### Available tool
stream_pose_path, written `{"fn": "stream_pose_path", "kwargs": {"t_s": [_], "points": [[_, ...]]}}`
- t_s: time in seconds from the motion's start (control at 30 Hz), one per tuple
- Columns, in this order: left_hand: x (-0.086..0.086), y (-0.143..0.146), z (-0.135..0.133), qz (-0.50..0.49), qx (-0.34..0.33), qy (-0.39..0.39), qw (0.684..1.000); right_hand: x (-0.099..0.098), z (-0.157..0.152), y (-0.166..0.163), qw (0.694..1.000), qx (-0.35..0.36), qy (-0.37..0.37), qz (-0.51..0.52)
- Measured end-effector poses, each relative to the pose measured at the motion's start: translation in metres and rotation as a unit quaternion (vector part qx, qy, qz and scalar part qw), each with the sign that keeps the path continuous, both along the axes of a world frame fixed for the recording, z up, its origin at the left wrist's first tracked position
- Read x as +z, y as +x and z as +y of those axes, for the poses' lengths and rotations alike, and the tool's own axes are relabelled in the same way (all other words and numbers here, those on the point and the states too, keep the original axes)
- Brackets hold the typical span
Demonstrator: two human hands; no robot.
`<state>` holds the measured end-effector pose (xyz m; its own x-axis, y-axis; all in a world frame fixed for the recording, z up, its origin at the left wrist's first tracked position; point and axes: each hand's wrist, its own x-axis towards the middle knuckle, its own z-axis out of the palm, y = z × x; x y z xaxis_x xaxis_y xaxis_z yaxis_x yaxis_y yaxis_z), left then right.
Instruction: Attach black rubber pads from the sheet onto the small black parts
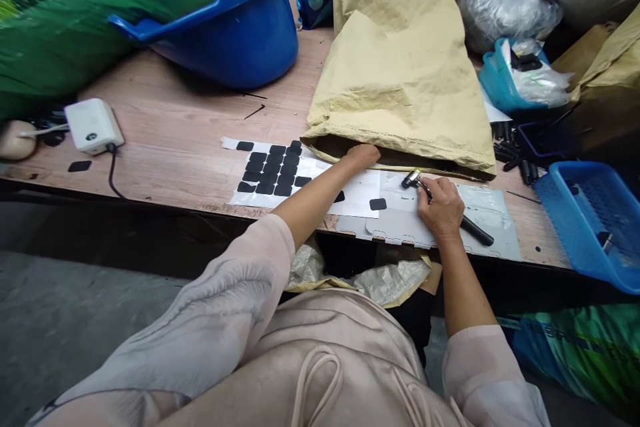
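My left hand (364,157) reaches into the dark mouth of a large yellow paper sack (395,80) lying on the table. Its fingers are hidden inside, so what they touch does not show. My right hand (443,207) is closed around a black-handled tool with a shiny metal head (477,230). The head points up and left, just in front of the sack's opening, while the handle sticks out to the lower right. Beneath my hands lie white sheets (365,190). To the left, rows of black rounded stickers (270,170) cover one sheet, and a single black sticker (378,203) lies apart.
A blue tub (230,33) stands at the back left, with a white box (93,125) and cord nearer the edge. At right are a blue basket (590,227), a turquoise basket (505,77) and several black pieces (507,150). The table's front edge (165,203) runs below my forearms.
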<state>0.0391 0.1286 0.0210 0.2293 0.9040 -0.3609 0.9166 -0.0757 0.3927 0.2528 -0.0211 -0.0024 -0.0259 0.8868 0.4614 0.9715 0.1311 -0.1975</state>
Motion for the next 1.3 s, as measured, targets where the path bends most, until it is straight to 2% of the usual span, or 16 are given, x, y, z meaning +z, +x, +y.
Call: {"fn": "stream_pose_path", "kwargs": {"t_s": [0.07, 0.23, 0.33, 0.43, 0.53, 0.7, 0.83, 1.07, 1.3], "points": [[0.004, 0.003, -0.014, 0.001, 0.002, 0.010, 1.000, 0.000, 0.000, 0.000, 1.000, 0.000, 0.001, -0.002], [0.012, -0.001, -0.049, -0.035, -0.031, 0.106, 0.993, 0.000, 0.002, 0.001, 1.000, 0.000, 0.005, -0.008], [0.013, -0.006, -0.060, -0.049, -0.009, 0.149, 0.988, 0.000, 0.002, 0.000, 1.000, -0.004, 0.009, -0.007], [0.015, -0.014, -0.070, -0.078, -0.001, 0.219, 0.973, 0.000, 0.002, 0.000, 1.000, -0.004, 0.011, -0.005], [0.014, -0.025, -0.088, -0.124, -0.039, 0.278, 0.952, 0.000, 0.002, 0.000, 1.000, -0.001, 0.014, -0.002], [-0.005, -0.040, -0.117, -0.167, -0.096, 0.236, 0.953, -0.001, 0.002, 0.001, 1.000, 0.000, 0.014, -0.002], [-0.017, -0.042, -0.117, -0.186, -0.094, 0.218, 0.953, -0.004, 0.003, 0.003, 1.000, 0.002, 0.015, -0.001], [-0.011, -0.040, -0.109, -0.211, -0.057, 0.181, 0.959, -0.002, 0.005, 0.008, 0.999, 0.030, 0.025, -0.007], [-0.009, -0.039, -0.106, -0.221, -0.053, 0.163, 0.960, 0.026, -0.013, -0.018, 0.999, 0.038, 0.034, 0.001]]}}
